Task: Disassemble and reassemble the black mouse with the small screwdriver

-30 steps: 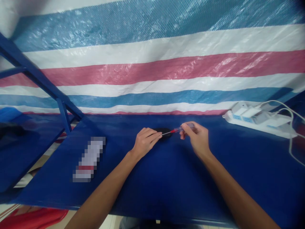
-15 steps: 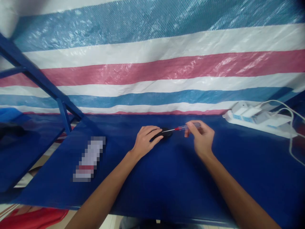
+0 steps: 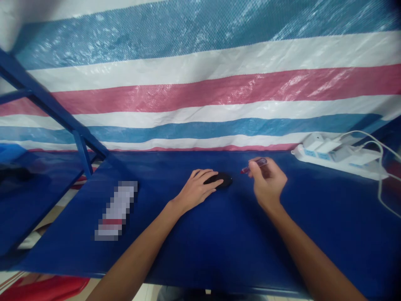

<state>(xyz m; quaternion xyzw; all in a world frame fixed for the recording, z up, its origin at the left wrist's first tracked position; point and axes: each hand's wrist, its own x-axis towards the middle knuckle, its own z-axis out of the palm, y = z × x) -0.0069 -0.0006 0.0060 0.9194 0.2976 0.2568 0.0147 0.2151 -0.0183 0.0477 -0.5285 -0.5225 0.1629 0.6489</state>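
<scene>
A small black rounded object [image 3: 224, 179], like a computer mouse, lies on the blue tabletop [image 3: 200, 234]. My left hand [image 3: 198, 186] grips it from the left, thumb on the near side and fingers over the far side. To the right and apart from it, my right hand [image 3: 267, 179] is closed around a screwdriver [image 3: 246, 170] with a clear handle and a red collar. Most of the handle is hidden by my fingers, and the metal shaft cannot be made out now.
A white power strip [image 3: 341, 163] with plugs and cables stands at the back right. A blurred-out pale flat item [image 3: 115, 211] lies on the left. Blue metal bars [image 3: 62, 108] rise at the left, and a striped plastic sheet [image 3: 200, 96] hangs behind. Something red [image 3: 56, 288] shows below the table's left edge.
My right hand has drawn the screwdriver back to the right, its tip off the black object. My left hand and the black object have shifted slightly right and nearer.
</scene>
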